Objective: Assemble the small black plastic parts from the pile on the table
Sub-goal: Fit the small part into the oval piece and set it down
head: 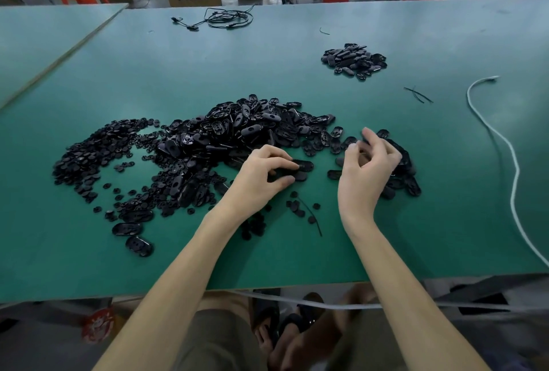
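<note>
A big pile of black oval shells (pixel 246 130) lies mid-table, with a spread of small round black discs (pixel 98 156) to its left. My left hand (pixel 264 176) pinches a black oval part (pixel 301 167) just above the green table (pixel 208 73). My right hand (pixel 367 168) hovers to its right with fingers loosely curled; whether a small part sits in them is hidden. Behind that hand lies a smaller heap of black shells (pixel 404 174). A separate heap of black oval pieces (pixel 353 60) sits at the far right.
A white cable (pixel 505 144) snakes down the table's right side. A coiled black cord (pixel 225 18) lies at the far edge. Loose discs and a thin black tie (pixel 310 211) lie between my forearms. Boxes and orange stools stand beyond the table.
</note>
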Motion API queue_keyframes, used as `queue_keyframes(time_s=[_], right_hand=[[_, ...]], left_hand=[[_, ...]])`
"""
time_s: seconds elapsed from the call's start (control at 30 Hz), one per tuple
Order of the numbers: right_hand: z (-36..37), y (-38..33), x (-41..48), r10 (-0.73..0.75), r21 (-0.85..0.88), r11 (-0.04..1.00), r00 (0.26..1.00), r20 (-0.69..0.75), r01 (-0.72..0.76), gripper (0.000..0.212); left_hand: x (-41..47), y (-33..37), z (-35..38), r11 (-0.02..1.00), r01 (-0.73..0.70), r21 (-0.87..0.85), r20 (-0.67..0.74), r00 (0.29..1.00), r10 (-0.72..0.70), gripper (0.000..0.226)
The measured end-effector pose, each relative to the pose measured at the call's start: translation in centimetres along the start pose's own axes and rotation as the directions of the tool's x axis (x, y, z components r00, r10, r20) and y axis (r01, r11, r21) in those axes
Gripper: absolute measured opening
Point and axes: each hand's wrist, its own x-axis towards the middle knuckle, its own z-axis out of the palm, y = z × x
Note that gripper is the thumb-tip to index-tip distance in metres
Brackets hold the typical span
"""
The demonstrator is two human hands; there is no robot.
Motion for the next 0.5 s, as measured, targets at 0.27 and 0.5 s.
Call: queue_keyframes(time_s=[0.27,0.5], right_hand=[[0.02,0.08,0.04,0.013,-0.027,1.0,1.0,0.0,-0.013,0.057],[0.21,0.06,-0.52,-0.152,-0.227,0.947,0.94,0.306,0.227,0.026]], left_hand=[[0.11,0.02,0.19,0.997,0.07,-0.033,-0.053,0.996,-0.072,0.013],[0.04,0.35,-0.08,0.995,0.065,-0.075,-0.051,0.996,-0.069,0.009]])
